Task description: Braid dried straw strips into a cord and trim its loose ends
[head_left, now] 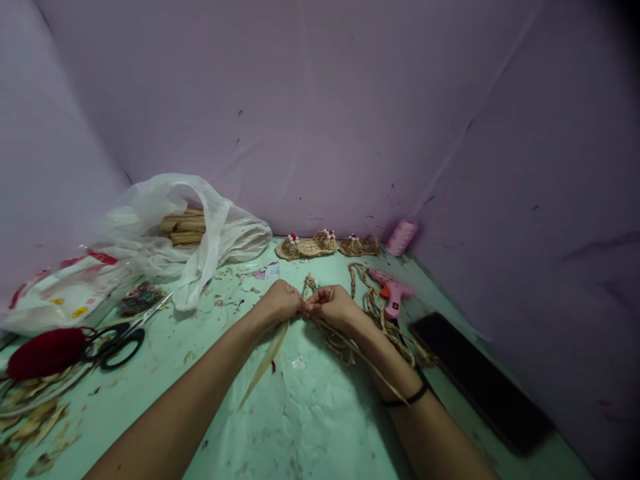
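where the left hand (284,300) meets the right hand (332,307), their fingers are pinched together on straw strands (265,365).
by a clock centred on the hands, one flat strand slants out at 7, a thin one crosses the right forearm (387,363) between 4 and 5, and a braided loop (309,283) rises at 12; loose braided cord (375,308) tangles towards 3 and 4, with a pink glue gun (394,295) beside it at 3 and a dark flat slab (480,383) at 4; farther out on the green table (300,433), beaded woven pieces (320,248) lie at 12 to 1, a pink spool (401,238) tilts at 2, a white plastic bag (240,237) holding tan bundles (184,228) slumps at 10, and black-handled scissors (120,340) lie just beside red yarn (47,353) at 9.
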{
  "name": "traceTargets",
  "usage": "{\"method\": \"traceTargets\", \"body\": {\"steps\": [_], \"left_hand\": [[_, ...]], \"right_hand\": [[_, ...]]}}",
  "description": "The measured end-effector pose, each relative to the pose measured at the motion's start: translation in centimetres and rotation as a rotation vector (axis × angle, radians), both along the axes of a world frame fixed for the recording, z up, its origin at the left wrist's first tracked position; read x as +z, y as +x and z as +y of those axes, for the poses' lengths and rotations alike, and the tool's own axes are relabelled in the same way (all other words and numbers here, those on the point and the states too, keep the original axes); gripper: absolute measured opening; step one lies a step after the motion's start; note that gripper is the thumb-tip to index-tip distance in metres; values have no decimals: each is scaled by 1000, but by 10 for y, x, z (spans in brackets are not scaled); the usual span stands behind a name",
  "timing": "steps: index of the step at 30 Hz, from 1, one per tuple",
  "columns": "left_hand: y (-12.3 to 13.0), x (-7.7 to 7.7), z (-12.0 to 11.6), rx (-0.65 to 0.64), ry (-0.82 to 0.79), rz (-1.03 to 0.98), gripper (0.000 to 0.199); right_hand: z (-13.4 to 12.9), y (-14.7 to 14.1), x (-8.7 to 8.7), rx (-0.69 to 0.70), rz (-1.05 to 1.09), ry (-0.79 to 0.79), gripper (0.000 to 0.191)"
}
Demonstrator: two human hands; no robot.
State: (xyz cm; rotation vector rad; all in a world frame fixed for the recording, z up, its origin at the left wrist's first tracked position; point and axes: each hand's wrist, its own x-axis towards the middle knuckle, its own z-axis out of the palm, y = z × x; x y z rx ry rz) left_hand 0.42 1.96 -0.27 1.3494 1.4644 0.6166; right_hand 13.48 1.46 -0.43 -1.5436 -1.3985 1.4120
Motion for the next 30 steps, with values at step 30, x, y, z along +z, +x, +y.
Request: {"method": "traceTargets", "body": {"steps": [30], "left_hand": [[-14,14,-1,-37,-234,-222,15]], "right_hand": [[-14,-13,20,-58,14,-69,12]]}}
